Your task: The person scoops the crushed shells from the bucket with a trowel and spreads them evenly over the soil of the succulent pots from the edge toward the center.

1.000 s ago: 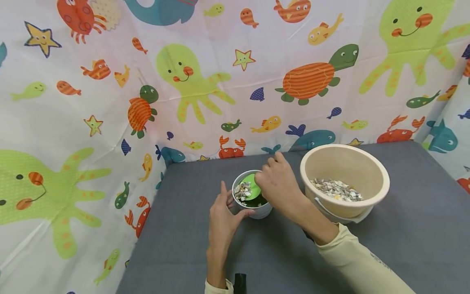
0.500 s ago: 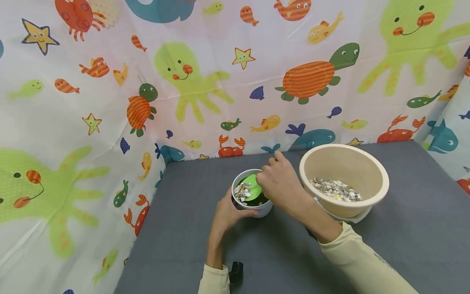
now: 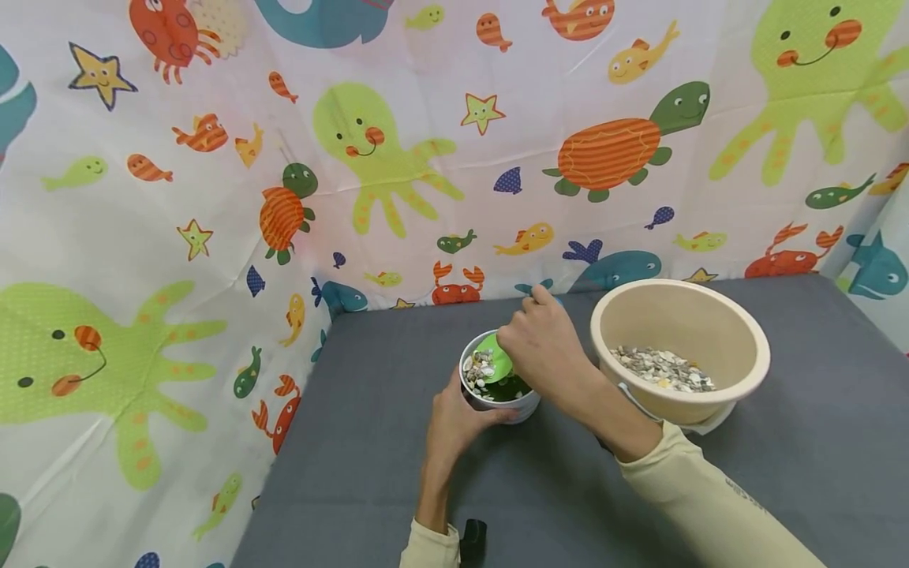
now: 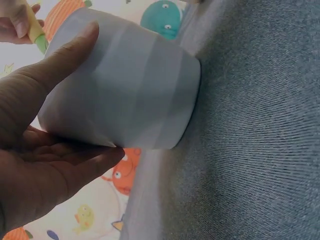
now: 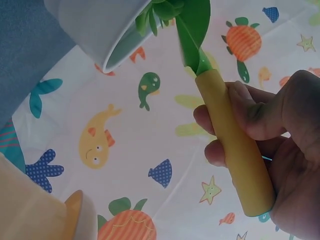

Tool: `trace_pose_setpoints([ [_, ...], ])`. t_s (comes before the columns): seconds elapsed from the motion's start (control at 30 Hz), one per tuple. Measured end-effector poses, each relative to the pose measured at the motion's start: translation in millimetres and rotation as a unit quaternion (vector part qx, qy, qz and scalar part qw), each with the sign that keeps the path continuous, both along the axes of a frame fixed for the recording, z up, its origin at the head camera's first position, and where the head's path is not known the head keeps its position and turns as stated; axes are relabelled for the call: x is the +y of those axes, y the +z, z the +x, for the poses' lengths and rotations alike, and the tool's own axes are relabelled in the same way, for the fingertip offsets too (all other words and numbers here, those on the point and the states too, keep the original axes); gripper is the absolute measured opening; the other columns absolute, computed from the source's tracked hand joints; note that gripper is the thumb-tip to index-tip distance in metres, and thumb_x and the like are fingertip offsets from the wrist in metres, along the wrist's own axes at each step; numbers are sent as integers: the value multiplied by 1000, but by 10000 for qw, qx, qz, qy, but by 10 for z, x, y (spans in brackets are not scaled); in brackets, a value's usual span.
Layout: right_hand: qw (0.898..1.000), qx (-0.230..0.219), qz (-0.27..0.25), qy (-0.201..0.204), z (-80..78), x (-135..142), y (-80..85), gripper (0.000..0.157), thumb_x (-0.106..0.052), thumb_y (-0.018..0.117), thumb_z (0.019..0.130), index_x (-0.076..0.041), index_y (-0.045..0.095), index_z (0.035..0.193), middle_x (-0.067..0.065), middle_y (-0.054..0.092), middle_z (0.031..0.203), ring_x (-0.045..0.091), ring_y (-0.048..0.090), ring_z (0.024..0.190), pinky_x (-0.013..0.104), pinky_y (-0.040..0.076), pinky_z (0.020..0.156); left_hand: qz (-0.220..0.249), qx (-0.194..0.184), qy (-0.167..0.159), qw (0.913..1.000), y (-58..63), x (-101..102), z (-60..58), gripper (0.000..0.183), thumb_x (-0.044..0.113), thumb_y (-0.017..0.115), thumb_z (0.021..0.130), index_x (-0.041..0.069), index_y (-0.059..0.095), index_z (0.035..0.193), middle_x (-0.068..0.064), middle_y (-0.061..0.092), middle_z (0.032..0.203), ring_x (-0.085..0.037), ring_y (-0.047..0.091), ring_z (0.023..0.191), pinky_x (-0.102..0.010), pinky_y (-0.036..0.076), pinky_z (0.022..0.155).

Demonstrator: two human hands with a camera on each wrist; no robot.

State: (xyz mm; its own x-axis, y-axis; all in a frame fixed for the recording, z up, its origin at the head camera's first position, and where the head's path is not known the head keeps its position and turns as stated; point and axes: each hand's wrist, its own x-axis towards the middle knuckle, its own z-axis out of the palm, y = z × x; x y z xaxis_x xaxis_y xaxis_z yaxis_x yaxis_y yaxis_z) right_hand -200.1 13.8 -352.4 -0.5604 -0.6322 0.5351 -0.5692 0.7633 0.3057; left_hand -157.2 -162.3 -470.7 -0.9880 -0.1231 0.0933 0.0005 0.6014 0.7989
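Head: left hand (image 3: 458, 420) grips the pot (image 3: 527, 407) on the table (image 3: 369, 394); right hand (image 3: 542, 339) holds a scoop (image 3: 499, 364) at the pot's mouth. Left wrist: thumb and fingers clasp the pot. Right wrist: fingers wrap the scoop's handle (image 5: 232, 140).

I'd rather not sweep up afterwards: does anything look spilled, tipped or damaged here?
Nothing stands out: the white pot looks upright on the gray cloth, the visible pebbles lie inside the pot and the beige bucket, and I see no damage.
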Motion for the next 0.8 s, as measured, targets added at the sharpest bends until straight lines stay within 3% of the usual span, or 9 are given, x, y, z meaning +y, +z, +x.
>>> trace_pose_setpoints([
  [0.5,9997,194,-85,-86,-43,-7,-8,33,-4,74,87,-15,68,57,7,63,55,23,54,59,37,33,73,-109,79,817,9966,-23,205,68,105,49,102,56,16,56,145,-9,76,122,-27,72,109,-47,60,88],
  [0.8,9999,89,89,-96,27,16,27,28,-7,81,84,-16,70,60,6,66,58,22,53,61,38,34,75,-513,336,1385,9885,-15,396,166,102,58,100,56,11,60,138,-7,76,117,-30,75,104,-49,61,87],
])
